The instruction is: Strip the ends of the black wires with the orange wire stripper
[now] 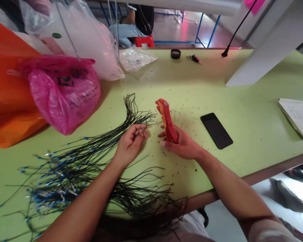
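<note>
**We Are Working Close And Careful**

Our left hand (129, 146) is curling its fingers, and its grip is pressing together on one thin black wire (142, 130), as far as we can see at the fingertips. Our right hand (182, 143) is wrapping around the handle of an orange-red wire stripper (168, 119). This grip is closed, and the head of the tool is pointing up and away from us. The two hands are working near each other, but they are not touching. A big bundle of black wires (73, 174) with blue terminals is lying across the green surface (242, 84) on our left side, under the left forearm, and some ends are hanging over the front edge. Small black bits (184, 114) are lying scattered around the stripper. On the right, a black smartphone (216, 130) is lying flat, and a paper notebook (298, 118) is resting near the edge. A pink plastic bag (63, 95) and an orange bag (10, 84) are sitting at the far left, with a clear plastic bag (78, 38) behind them. Near the far edge, a small black cap (175, 53) is lying, and beyond the surface a co-worker (126, 33) is sitting on a red stool (143, 41).
</note>
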`<control>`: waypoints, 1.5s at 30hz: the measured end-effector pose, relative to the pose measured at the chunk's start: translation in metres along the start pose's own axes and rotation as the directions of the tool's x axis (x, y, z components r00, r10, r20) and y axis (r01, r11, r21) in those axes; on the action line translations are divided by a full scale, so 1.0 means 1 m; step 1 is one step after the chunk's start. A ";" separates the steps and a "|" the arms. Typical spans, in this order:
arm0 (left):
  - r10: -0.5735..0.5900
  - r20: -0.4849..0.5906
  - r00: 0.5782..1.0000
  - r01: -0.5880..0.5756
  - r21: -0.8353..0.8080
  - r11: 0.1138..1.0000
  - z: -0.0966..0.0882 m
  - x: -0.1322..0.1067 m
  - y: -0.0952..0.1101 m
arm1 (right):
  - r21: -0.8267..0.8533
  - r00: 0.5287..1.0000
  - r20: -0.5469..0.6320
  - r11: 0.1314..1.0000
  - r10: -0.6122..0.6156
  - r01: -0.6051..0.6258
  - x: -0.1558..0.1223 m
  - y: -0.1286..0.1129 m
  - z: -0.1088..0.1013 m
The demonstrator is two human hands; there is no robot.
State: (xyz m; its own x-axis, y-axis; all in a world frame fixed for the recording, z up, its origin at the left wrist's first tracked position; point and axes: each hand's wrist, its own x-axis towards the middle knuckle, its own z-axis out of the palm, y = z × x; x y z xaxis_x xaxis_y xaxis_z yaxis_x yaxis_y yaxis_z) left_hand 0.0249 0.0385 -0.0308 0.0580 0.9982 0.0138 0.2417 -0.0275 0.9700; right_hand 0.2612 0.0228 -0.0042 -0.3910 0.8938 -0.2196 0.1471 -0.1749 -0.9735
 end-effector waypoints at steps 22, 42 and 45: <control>0.119 -0.112 0.987 -0.093 0.218 0.972 -0.010 -0.016 0.010 | 0.130 0.997 0.072 0.991 0.029 -0.039 0.004 0.006 -0.005; 0.301 -0.151 0.942 -0.309 -0.034 0.950 -0.006 -0.019 0.011 | -0.701 0.775 -0.053 0.577 -0.630 0.420 -0.005 0.009 0.009; 0.297 -0.160 0.941 -0.311 -0.066 0.948 -0.006 -0.018 0.007 | -0.739 0.767 -0.023 0.528 -0.641 0.419 -0.005 0.008 0.008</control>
State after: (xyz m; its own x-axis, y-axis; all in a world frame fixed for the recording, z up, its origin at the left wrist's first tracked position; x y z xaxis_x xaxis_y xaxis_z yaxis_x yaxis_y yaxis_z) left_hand 0.0202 0.0204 -0.0225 -0.0286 0.9398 0.3404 0.1473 -0.3329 0.9314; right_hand 0.2572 0.0132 -0.0114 -0.3731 0.8073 0.4573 0.5850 0.5872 -0.5594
